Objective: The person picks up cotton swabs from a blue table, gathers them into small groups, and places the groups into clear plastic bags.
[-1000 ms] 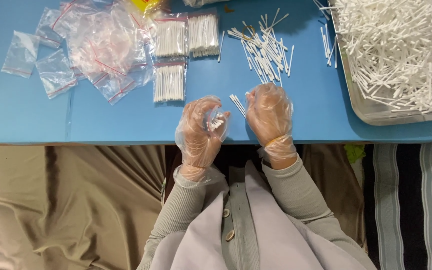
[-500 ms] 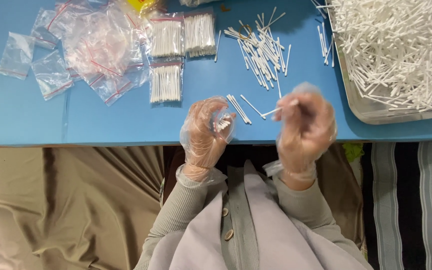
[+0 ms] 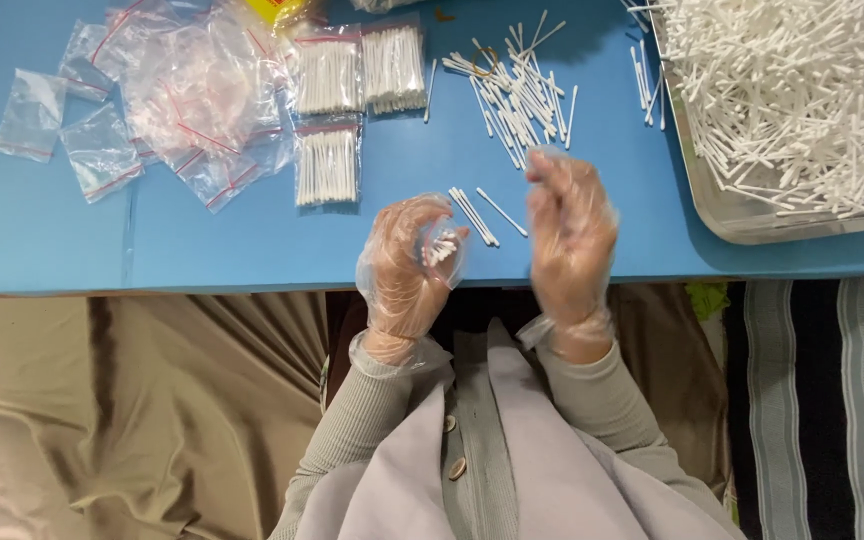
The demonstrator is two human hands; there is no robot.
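Cotton swabs (image 3: 441, 247), a small bunch of them, sat gripped in the left hand (image 3: 407, 270) just below mid-frame, fingers curled around the bundle with the white tips poking out toward the right. Both hands had thin clear plastic gloves on. The right hand (image 3: 570, 235) was raised just beside it, a bit blurry, fingers loosely together and pointing up; couldn't tell if it was pinching anything. Between the two hands a few loose swabs (image 3: 476, 212) lay on the blue counter (image 3: 252, 240). Further up, a scattered pile of swabs (image 3: 515, 90) sat at top center, and a metal tray (image 3: 742, 222) heaped with more filled the upper right. Three filled little bags (image 3: 328, 165) were left of center up top, with a heap of empty clear zip bags (image 3: 187, 95) in the upper left.
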